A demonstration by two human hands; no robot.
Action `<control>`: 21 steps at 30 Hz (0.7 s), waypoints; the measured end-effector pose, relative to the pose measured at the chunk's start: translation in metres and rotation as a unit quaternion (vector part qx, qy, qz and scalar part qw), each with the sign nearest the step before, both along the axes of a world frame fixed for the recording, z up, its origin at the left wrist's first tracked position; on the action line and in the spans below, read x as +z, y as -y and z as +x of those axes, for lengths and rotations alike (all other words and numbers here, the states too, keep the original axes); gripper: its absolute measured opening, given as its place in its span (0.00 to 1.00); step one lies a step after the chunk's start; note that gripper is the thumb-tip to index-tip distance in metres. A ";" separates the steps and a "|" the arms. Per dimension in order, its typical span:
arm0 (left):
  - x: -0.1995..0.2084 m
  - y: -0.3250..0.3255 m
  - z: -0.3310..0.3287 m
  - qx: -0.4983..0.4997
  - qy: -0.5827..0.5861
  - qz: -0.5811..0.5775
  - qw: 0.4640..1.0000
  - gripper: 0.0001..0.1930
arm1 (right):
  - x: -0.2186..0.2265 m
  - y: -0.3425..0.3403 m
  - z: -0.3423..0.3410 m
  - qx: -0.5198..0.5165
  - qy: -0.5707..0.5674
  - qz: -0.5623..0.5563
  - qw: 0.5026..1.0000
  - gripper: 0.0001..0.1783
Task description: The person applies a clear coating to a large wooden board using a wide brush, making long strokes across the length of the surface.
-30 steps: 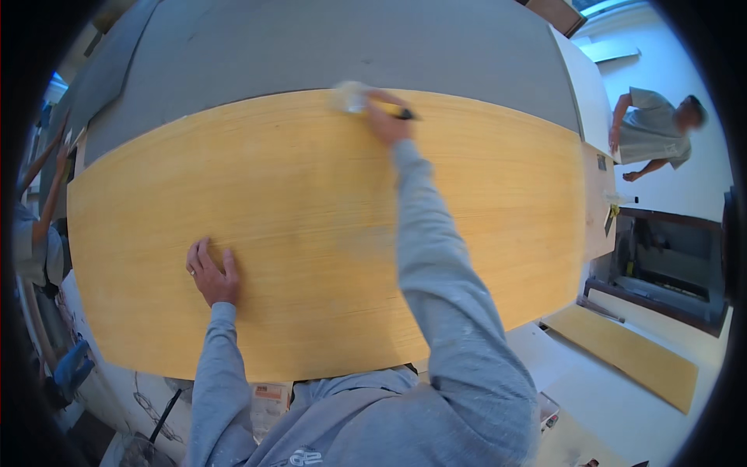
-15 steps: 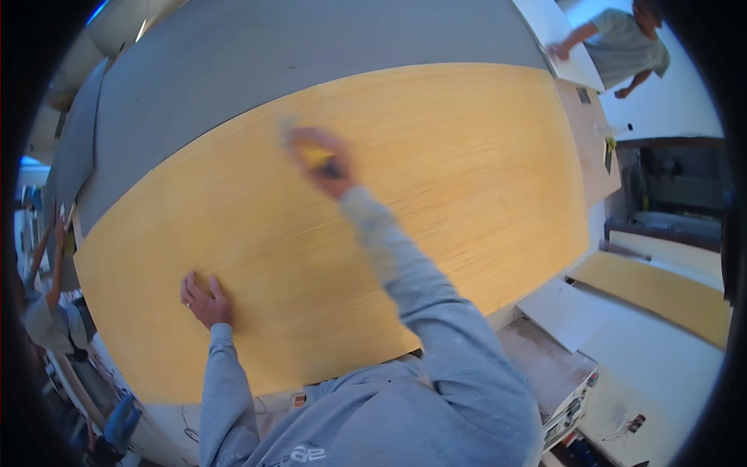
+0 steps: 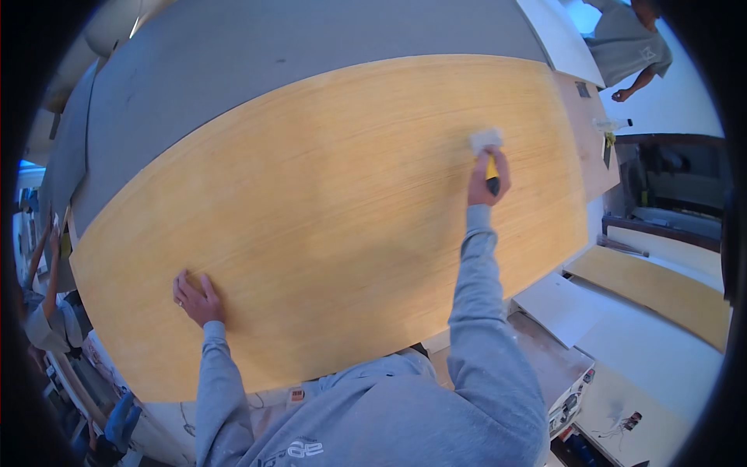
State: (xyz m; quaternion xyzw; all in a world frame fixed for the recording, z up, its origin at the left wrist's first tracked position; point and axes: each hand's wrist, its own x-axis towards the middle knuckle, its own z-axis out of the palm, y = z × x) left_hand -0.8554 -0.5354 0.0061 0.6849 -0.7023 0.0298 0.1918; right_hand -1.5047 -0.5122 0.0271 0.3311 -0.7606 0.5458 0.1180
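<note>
A large yellowish wood-grained panel (image 3: 327, 210) lies flat in front of me. My right hand (image 3: 489, 183) is closed around a yellow-and-black handle; the tool's wide, pale flat head (image 3: 486, 140) points away from me over the panel's right half. Whether that head is a blade or bristles, I cannot tell. On the panel's left part, my left hand (image 3: 199, 298) rests palm down, fingers spread, holding nothing. A ring shows on one of its fingers.
Beyond the panel stretches a grey sheet (image 3: 311, 47). A clear bottle (image 3: 611, 124) lies at the right end. Another person (image 3: 626, 47) stands at the far right; someone else's arm (image 3: 50, 272) shows at the left edge. A narrow yellow board (image 3: 654, 292) lies right.
My right hand has swept the tool from the panel's upper middle to its right side. My left hand has stayed almost in place. The person at the far right has shifted.
</note>
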 end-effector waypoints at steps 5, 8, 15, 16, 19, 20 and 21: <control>-0.009 -0.001 0.016 -0.001 0.036 -0.003 0.999 0.25 | 0.011 0.058 0.212 0.430 0.147 -0.093 0.886 0.15; -0.009 -0.006 0.023 0.003 0.031 -0.001 1.000 0.24 | 0.035 0.076 0.273 0.551 0.150 0.133 0.810 0.16; -0.012 -0.005 0.021 0.022 0.038 0.005 0.999 0.24 | -0.012 -0.009 0.019 0.213 0.273 0.044 0.937 0.10; -0.013 -0.003 0.019 0.021 0.031 0.003 0.999 0.24 | -0.005 -0.029 -0.018 0.126 0.080 0.100 0.984 0.11; -0.011 -0.004 0.016 0.014 0.024 0.005 1.000 0.24 | 0.009 -0.058 -0.011 0.011 0.094 0.009 0.995 0.10; -0.010 -0.003 0.014 0.011 0.026 0.003 1.000 0.24 | 0.018 -0.057 0.016 0.054 0.007 0.030 0.998 0.08; -0.011 -0.004 0.016 0.004 0.024 0.002 1.000 0.24 | 0.020 -0.057 0.057 0.122 0.070 0.063 0.988 0.07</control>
